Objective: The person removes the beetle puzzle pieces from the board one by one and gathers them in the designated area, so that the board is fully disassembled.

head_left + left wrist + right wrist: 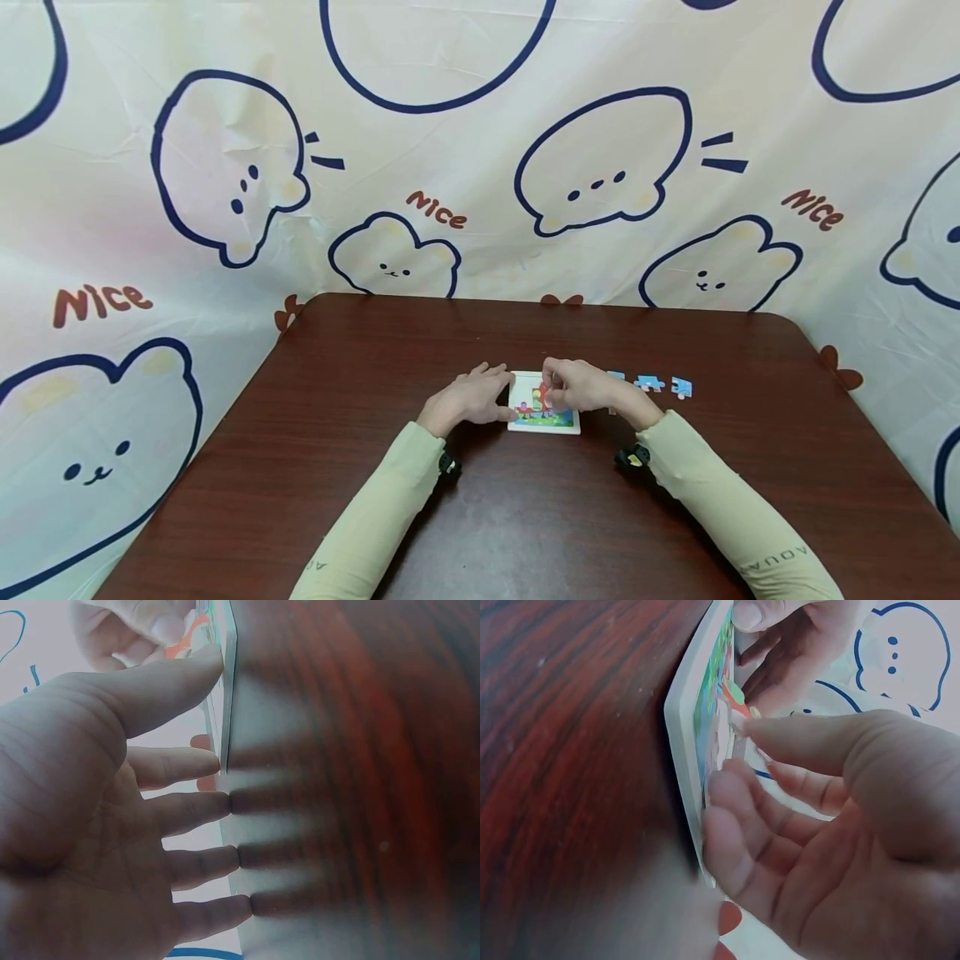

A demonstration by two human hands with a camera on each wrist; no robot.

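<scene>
A small jigsaw puzzle in a white-rimmed tray (pixel 525 429) lies on the table, its lower part filled with a green and colourful picture. My left hand (pixel 472 396) rests at the tray's left side, its thumb (pixel 176 686) on the rim and the other fingers spread with their tips on the table. Over the tray's right part, my right hand (pixel 581 385) pinches a puzzle piece (pixel 736 696) with red and green on it between thumb and fingers. That piece is tilted above the picture and partly hidden by the fingers. The right hand's lower fingertips are right at the tray's rim.
To the right of the tray lie loose blue puzzle pieces, one (pixel 649 383) near the right wrist and another (pixel 682 388) farther right. Others are partly hidden by the right forearm. A printed cloth (pixel 480 167) hangs behind the brown table (pixel 495 517).
</scene>
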